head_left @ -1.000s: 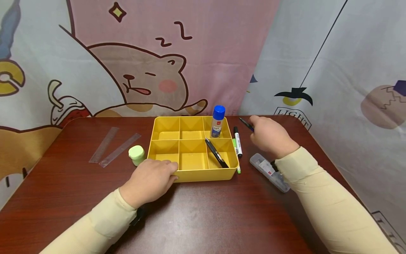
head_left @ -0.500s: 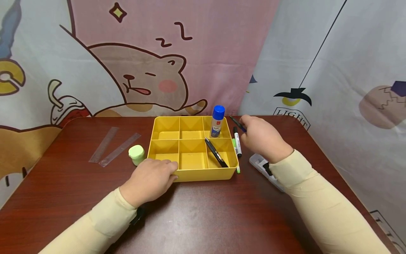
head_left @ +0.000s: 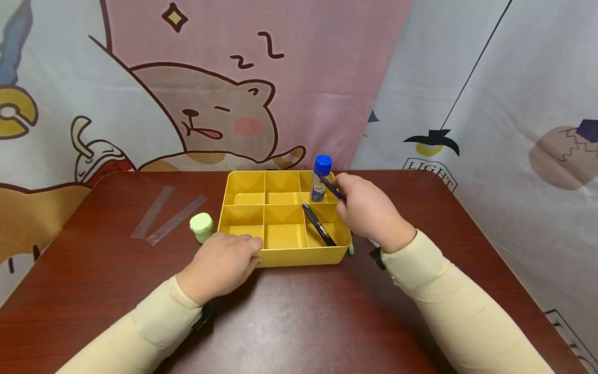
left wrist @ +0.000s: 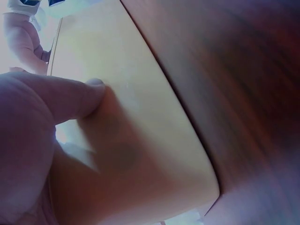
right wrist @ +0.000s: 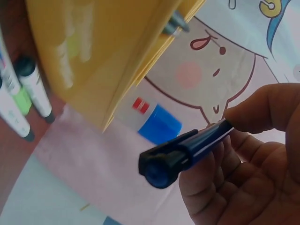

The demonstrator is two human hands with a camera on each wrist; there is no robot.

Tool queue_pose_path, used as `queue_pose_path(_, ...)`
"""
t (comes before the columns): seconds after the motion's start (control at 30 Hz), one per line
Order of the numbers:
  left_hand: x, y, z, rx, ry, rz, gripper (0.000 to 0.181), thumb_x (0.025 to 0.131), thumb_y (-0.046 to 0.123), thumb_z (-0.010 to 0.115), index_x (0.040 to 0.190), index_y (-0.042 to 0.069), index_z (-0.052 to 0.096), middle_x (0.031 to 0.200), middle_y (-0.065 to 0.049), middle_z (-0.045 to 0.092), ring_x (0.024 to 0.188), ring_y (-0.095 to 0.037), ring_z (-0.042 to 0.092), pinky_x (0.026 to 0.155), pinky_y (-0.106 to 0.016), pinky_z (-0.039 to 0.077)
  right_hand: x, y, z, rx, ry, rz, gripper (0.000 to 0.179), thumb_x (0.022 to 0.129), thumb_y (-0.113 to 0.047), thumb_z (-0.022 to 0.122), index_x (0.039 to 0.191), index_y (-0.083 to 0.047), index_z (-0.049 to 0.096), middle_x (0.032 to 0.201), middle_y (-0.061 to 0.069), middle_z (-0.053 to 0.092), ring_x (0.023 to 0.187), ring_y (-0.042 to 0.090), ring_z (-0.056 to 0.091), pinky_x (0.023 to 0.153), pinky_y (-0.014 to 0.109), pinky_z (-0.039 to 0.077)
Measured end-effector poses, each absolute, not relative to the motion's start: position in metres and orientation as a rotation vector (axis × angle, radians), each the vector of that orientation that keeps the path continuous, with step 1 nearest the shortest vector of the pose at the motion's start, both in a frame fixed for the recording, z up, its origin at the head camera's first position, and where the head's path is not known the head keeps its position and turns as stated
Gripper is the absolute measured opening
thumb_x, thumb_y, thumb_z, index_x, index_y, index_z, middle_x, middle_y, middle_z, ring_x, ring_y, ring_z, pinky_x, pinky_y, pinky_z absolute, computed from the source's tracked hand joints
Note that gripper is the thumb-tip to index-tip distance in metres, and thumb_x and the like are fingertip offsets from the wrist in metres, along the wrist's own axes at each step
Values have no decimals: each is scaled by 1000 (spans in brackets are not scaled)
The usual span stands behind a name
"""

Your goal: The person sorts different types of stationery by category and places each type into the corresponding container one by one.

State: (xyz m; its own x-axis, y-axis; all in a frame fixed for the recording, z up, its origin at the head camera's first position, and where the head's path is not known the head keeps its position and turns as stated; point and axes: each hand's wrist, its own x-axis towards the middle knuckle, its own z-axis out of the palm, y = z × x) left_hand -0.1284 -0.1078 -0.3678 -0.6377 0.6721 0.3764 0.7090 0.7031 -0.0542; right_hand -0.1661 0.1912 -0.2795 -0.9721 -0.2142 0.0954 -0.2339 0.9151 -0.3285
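1. Plainly, the right hand [head_left: 369, 210] pinches a dark blue pen [head_left: 333, 189] between thumb and fingers; the right-wrist view shows its black clip end jutting free of the grasp.
2. That pen is held at a slant over the right side of the yellow tray [head_left: 299, 257], its free end crossing in front of the glue bottle in the head view. Whether pen and bottle touch, I cannot tell.
3. Meanwhile the left hand [head_left: 224, 267] grips the tray's near wall toward the left corner, the thumb pressed against the outside and the other fingers over the rim.
4. The tray has six compartments. The blue-capped glue bottle [head_left: 317, 194] stands upright in the far right one; a black pen [head_left: 318, 224] leans aslant in the near right one, its upper end on the divider.
5. Just beside the tray's right wall lie several markers [right wrist: 40, 96], mostly hidden behind the right hand in the head view.
6. To the left, a pale green pot [head_left: 202, 227] stands near the tray, with two clear rulers [head_left: 176, 221] lying flat beyond it on the dark red-brown table [head_left: 289, 322].
7. Behind hangs a printed curtain [head_left: 322, 78] with a sleeping bear.
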Motion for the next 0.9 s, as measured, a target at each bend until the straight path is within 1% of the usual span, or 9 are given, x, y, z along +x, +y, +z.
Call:
queue_pose_path(0.13,-127,-108,-367,-1077,-2550,-136,37,80,25,88,76,17,52,64,5,53,54,-18,57,49,-33,40,-164,185,-283,396,-2961,557,33,94,-4,56,127,-2,61,118,13,69,94,27,62,86,42,54)
queue_pose_path(0.27,-127,-108,-366,-1075,-2556,-140,37,81,25,88,76,17,52,64,5,52,54,-19,57,49,-33,39,-161,180,-285,429,-2904,582,36,95,-3,57,131,0,61,127,16,68,101,28,64,92,44,56)
queue_pose_path(0.4,-128,-108,-367,-1076,-2552,-145,37,80,25,88,76,17,52,64,5,52,54,-18,57,49,-33,39,-160,175,-288,452,-2869,610,38,97,-3,59,134,0,61,129,17,68,100,28,65,93,44,57)
queue_pose_path(0.57,-129,-109,-368,-1081,-2541,-151,37,80,24,88,76,17,52,63,6,51,53,-18,56,49,-32,39,-159,172,-293,501,-2823,646,38,97,-3,62,135,0,60,123,17,69,98,27,65,93,44,58)
queue_pose_path(0.77,-129,-109,-369,-1082,-2536,-158,38,79,23,88,76,17,51,63,6,50,52,-18,55,49,-33,39,-156,168,-297,504,-2834,688,41,95,-4,68,134,-4,57,102,10,64,88,24,62,81,39,59)
queue_pose_path(0.9,-129,-109,-369,-1081,-2542,-157,38,80,24,88,76,17,51,63,6,50,53,-18,55,49,-32,39,-156,167,-299,477,-2862,722,47,93,-2,67,139,-4,54,99,8,62,86,23,60,80,38,59)
